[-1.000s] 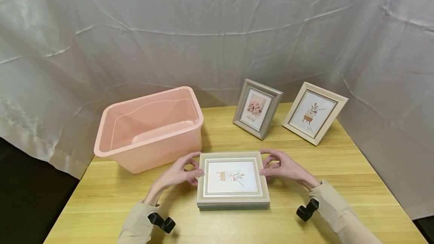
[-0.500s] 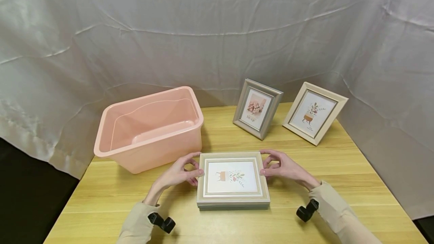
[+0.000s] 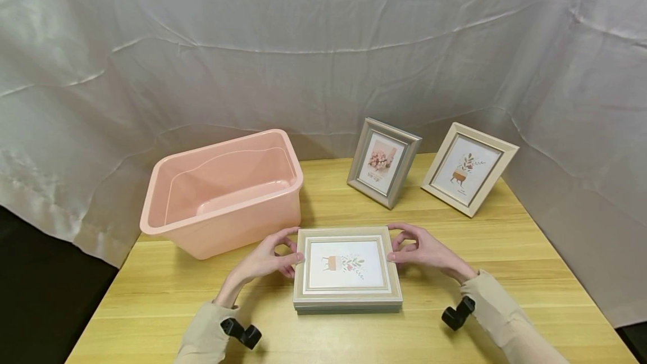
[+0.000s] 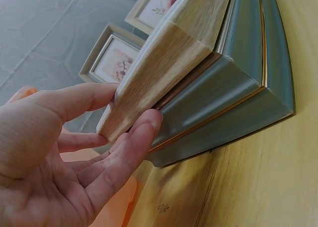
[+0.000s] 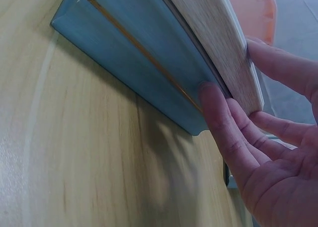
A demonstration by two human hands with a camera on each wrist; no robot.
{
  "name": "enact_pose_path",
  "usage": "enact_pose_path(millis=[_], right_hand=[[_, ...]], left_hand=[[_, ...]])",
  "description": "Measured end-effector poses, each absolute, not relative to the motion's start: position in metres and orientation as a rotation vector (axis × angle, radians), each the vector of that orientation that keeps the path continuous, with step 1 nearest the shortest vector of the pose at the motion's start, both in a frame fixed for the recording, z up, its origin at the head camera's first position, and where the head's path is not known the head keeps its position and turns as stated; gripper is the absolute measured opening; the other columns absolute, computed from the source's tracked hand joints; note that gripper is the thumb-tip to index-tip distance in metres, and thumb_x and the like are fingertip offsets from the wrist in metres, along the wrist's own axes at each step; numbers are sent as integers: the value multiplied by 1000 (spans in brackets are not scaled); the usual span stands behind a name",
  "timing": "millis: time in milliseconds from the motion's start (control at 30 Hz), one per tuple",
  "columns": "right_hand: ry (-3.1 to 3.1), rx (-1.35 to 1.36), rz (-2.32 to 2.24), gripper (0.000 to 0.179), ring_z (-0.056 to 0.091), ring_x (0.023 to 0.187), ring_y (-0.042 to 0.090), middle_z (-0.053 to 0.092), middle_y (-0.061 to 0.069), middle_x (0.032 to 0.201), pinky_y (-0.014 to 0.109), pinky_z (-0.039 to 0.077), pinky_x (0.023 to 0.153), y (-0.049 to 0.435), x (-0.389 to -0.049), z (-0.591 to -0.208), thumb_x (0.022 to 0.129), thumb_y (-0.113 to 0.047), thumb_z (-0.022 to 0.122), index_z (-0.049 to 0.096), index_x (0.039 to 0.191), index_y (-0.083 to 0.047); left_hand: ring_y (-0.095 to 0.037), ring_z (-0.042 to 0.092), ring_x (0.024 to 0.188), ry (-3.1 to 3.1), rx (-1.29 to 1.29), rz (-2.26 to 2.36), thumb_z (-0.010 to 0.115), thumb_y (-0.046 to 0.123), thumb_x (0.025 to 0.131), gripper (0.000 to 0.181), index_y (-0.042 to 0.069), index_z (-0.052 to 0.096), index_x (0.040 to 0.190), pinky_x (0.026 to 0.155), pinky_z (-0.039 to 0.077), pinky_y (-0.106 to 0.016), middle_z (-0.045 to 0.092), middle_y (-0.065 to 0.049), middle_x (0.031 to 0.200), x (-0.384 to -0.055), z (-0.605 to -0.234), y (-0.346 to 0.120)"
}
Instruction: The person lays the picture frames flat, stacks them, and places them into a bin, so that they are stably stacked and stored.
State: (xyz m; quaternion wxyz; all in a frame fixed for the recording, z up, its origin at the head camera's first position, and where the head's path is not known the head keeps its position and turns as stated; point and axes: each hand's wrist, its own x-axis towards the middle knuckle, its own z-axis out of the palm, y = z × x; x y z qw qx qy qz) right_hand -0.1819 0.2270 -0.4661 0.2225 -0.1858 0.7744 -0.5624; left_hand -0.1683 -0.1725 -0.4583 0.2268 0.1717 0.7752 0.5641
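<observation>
A light wood picture frame (image 3: 346, 294) lies face up, its flower-pot print turned sideways, on top of blue-grey picture frames (image 4: 223, 115). My left hand (image 3: 267, 257) holds the wood frame's left side, thumb on the top face and fingers along the edge. At the opposite side my right hand (image 3: 427, 253) grips the same frame in a matching way. One fingertip of each hand touches near the seam with the blue-grey frame below, as the wrist views show. The frame's underside is hidden.
A pink plastic bin (image 3: 242, 223) stands at the back left, close to my left hand. Behind the stack, a silver-grey picture frame (image 3: 356, 164) and a cream picture frame (image 3: 492, 176) stand upright, leaning back. Grey cloth (image 3: 323, 72) hangs behind the wooden table (image 3: 151, 308).
</observation>
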Motion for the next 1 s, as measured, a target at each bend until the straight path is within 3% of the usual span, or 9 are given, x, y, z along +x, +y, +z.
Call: enact_pose_path(millis=[367, 633, 800, 1000], right_hand=[[2174, -545, -1575, 78, 73, 84, 21, 59, 17, 106, 34, 62, 76, 227, -183, -465, 89, -14, 76, 32, 151, 5], [2193, -539, -1655, 71, 70, 81, 19, 57, 12, 105, 32, 61, 74, 227, -183, -464, 92, -12, 73, 36, 149, 6], [2237, -538, -1708, 61, 68, 74, 19, 57, 12, 102, 36, 62, 69, 227, -187, -463, 94, -9, 70, 41, 145, 6], [2313, -504, -1752, 54, 67, 71, 18, 56, 11, 102, 39, 62, 67, 231, -194, -456, 94, -7, 69, 46, 142, 4]], left_hand=[[-39, 71, 73, 2194, 520, 1548, 66, 18, 98, 75, -7, 23, 155, 72, 62, -56, 54, -30, 120, -170, -459, -173], [-39, 70, 76, 2258, 557, 1551, 66, 18, 98, 72, -7, 27, 154, 72, 63, -52, 56, -26, 114, -173, -460, -173], [-40, 69, 77, 2298, 591, 1550, 66, 17, 98, 69, -5, 31, 153, 71, 63, -44, 57, -24, 111, -174, -459, -173], [-32, 68, 75, 2347, 618, 1535, 67, 17, 97, 66, -3, 36, 152, 67, 61, -34, 58, -21, 107, -174, -459, -173]])
